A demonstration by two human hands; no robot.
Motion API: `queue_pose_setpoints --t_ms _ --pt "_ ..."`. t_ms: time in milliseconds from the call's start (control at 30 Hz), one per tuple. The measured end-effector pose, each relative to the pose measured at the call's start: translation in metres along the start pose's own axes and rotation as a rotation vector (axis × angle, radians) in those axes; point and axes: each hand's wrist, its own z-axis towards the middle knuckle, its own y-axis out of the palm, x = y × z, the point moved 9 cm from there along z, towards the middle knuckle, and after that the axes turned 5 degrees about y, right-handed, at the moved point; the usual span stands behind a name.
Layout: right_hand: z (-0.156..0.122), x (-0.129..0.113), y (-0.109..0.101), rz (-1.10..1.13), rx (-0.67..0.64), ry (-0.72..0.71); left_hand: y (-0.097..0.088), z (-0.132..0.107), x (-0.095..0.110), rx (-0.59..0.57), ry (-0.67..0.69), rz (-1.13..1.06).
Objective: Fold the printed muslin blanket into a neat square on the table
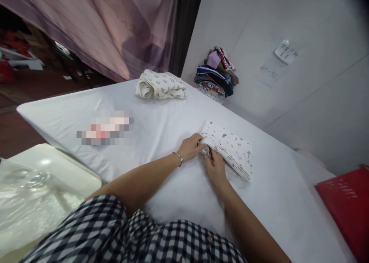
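Observation:
A folded white cloth (230,149) with small grey and dark prints lies in a flat, many-layered stack on the white-covered table (276,186). At its near left corner my left hand (190,147), with a bracelet at the wrist, grips the layered edge. Just to the right, my right hand (215,167) is closed on the near edge of the same cloth, its thumb in front and its other fingertips partly hidden by the layers. Farther back rests a second printed white cloth (161,85), loosely rolled, apart from both hands.
On the table's left side is a pixelated object (105,128) I cannot make out. A pale plastic chair or tub (77,165) with clear plastic film (31,205) stands at the near left. Folded clothes (215,76) are piled by the wall, and a red object (344,201) sits at the right.

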Motion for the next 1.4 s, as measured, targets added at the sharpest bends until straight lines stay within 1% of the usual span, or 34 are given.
queue_pose_setpoints --t_ms 100,167,300,500,633,733,833,867,900,1000,1133,1267,1333,1400 --pt "0.005 0.004 0.007 0.117 -0.029 0.113 0.001 0.000 -0.002 -0.006 -0.019 -0.003" --pt "0.005 0.007 0.012 0.181 -0.049 0.154 0.001 -0.001 -0.002 -0.006 -0.021 -0.014" --pt "0.001 0.005 0.016 0.214 -0.057 0.081 0.001 -0.001 -0.002 0.004 -0.005 -0.035" --pt "0.000 -0.001 0.019 0.069 -0.088 0.002 0.002 0.000 0.000 -0.015 -0.026 0.019" --pt "-0.001 -0.006 0.018 0.001 -0.100 -0.035 0.001 0.000 -0.002 -0.004 -0.054 0.103" --pt "-0.007 -0.007 0.016 -0.097 -0.097 -0.075 0.002 0.000 -0.002 -0.010 -0.038 0.179" --pt "-0.013 -0.003 0.011 -0.251 -0.050 -0.054 0.005 -0.001 0.001 -0.054 -0.007 0.232" --pt "-0.014 -0.001 0.011 -0.295 -0.052 -0.037 0.006 -0.001 0.002 -0.070 -0.002 0.245" --pt "-0.015 0.000 0.012 -0.326 -0.072 -0.023 0.006 -0.001 0.003 -0.082 -0.001 0.256" --pt "-0.015 0.000 0.020 -0.348 -0.186 -0.015 0.004 -0.002 0.006 -0.092 -0.010 0.275" --pt "-0.006 -0.004 0.025 -0.316 -0.239 -0.014 0.001 -0.003 0.012 -0.077 0.011 0.286" --pt "-0.001 -0.010 0.039 -0.275 -0.347 -0.029 0.001 -0.003 0.017 -0.082 0.040 0.281" --pt "0.000 -0.011 0.042 -0.264 -0.368 -0.009 0.001 -0.003 0.017 -0.082 0.029 0.278" --pt "0.002 -0.011 0.043 -0.231 -0.358 0.019 0.001 -0.003 0.015 -0.077 0.012 0.275"
